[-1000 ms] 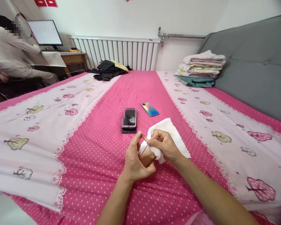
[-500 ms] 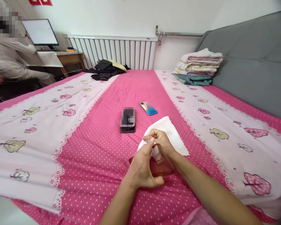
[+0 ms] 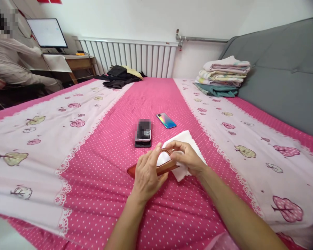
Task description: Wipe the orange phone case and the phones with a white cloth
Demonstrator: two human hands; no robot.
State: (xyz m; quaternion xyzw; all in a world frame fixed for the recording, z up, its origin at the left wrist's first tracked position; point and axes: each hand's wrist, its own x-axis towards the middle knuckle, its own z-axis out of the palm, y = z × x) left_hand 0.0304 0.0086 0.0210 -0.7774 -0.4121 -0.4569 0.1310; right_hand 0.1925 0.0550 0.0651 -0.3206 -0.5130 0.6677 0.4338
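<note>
From the head camera, your left hand has its fingers curled close around a reddish-brown phone case and grips it by the long edge, just above the pink dotted bedspread. Your right hand has bent fingers closed on a white cloth and presses it into the case's far end, so both hands meet there.

The bedspread lies open to the left and right of your hands. Just beyond your fingers lies a dark phone, and a rainbow-backed phone sits a little farther off, apart from it.

Well away are folded blankets by the grey headboard, dark clothes near the radiator, and a seated person at far left.
</note>
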